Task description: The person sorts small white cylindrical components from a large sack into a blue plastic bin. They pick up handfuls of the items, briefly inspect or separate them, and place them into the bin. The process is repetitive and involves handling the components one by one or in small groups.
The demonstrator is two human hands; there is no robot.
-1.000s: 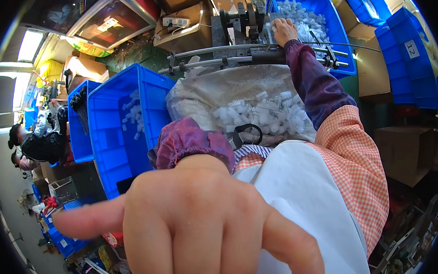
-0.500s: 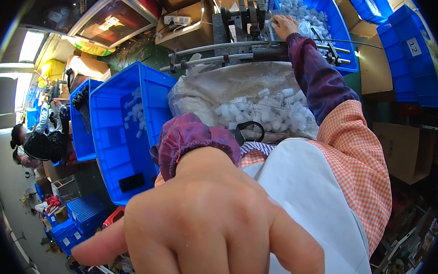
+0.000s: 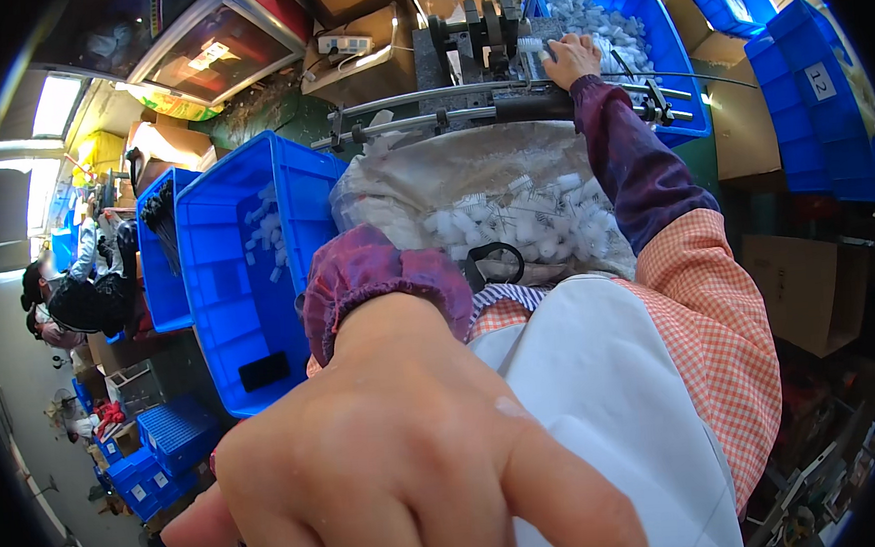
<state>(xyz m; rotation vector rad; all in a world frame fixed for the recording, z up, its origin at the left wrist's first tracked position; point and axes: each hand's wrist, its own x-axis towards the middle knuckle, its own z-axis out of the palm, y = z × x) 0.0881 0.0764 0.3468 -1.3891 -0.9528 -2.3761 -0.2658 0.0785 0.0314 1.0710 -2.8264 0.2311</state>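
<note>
My left hand (image 3: 368,448) fills the near foreground, its back toward me. Thumb and little finger stand apart; the other fingers bend downward, their tips cut off by the lower edge. Nothing shows held in it. My right hand (image 3: 573,60) reaches far out to a dark metal machine (image 3: 483,40), fingers slightly bent and apart. Just left of its thumb is a white ribbed piece (image 3: 532,57) on the machine; whether they touch is unclear. Beyond it stands a blue bin of small white plastic pieces (image 3: 592,18).
A translucent sheet (image 3: 382,182) holding white bristly pieces (image 3: 514,219) spreads before my lap. Metal rods (image 3: 417,96) cross behind it. At left, a blue crate (image 3: 220,317) holds white pieces and a dark flat object (image 3: 263,370). Stacked blue crates (image 3: 798,101) stand right. People (image 3: 88,290) work far left.
My right hand has shifted slightly, uncovering more of the white ribbed piece. My left hand has moved a little left and down. The whole view has tilted slightly.
</note>
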